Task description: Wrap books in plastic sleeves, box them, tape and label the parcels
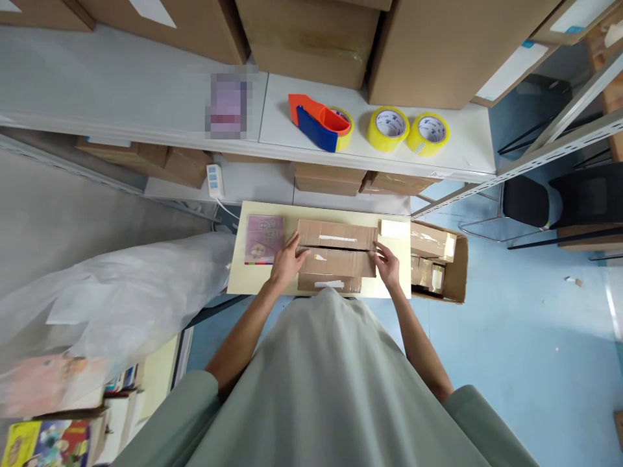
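Note:
A brown cardboard box (337, 253) lies on a small pale yellow table (238, 272) straight below me, its two top flaps folded in and meeting in a seam. My left hand (287, 261) presses flat on the box's left end, fingers stretched along the seam. At the right end my right hand (388, 264) rests with its fingers spread over the flap edge. A pink-covered book (264, 239) lies on the table to the left of the box. A white slip (394, 228) sits at the table's far right corner.
On the white shelf (136, 97) beyond stand a red and blue tape dispenser (321, 123) and two yellow tape rolls (388, 128) (428, 134), under big cartons. An open carton of small boxes (440, 263) stands right of the table. Plastic wrap (111, 298) lies left.

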The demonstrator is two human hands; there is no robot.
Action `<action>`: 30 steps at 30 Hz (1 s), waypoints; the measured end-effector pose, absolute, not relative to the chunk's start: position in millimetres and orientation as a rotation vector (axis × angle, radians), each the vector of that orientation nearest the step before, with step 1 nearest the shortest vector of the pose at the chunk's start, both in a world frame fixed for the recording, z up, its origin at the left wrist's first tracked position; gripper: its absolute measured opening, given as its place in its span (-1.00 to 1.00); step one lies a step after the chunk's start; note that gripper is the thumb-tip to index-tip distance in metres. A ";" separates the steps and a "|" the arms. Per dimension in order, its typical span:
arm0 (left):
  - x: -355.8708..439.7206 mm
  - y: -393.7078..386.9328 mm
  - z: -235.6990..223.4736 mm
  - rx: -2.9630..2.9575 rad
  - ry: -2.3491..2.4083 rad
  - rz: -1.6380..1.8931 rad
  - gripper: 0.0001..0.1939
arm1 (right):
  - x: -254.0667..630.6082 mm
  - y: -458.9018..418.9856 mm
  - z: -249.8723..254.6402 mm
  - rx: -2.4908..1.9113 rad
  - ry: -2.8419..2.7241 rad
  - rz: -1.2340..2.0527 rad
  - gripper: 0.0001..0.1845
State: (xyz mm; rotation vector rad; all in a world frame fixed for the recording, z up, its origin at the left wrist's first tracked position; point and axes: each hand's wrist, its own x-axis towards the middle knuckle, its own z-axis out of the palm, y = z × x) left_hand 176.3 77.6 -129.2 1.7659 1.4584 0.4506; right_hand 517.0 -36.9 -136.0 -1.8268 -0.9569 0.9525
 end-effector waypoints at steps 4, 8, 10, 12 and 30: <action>181.5 75.0 -129.4 1.761 1.489 0.485 -0.33 | 522.3 -28.2 -135.8 -1.818 -0.911 0.949 -0.15; 186.4 77.1 -131.0 1.764 1.474 0.511 -0.37 | 525.5 -23.5 -137.2 -1.843 -0.901 0.922 -0.11; 186.5 79.9 -131.9 1.761 1.464 0.514 -0.40 | 526.9 -23.0 -138.3 -1.868 -0.931 0.907 -0.12; 185.3 82.9 -133.0 1.752 1.457 0.514 -0.44 | 528.5 -22.8 -139.2 -1.884 -0.972 0.897 -0.14; 167.0 108.1 -117.6 1.794 1.373 0.775 -0.61 | 530.4 16.7 -86.7 -1.954 -1.452 0.551 -0.25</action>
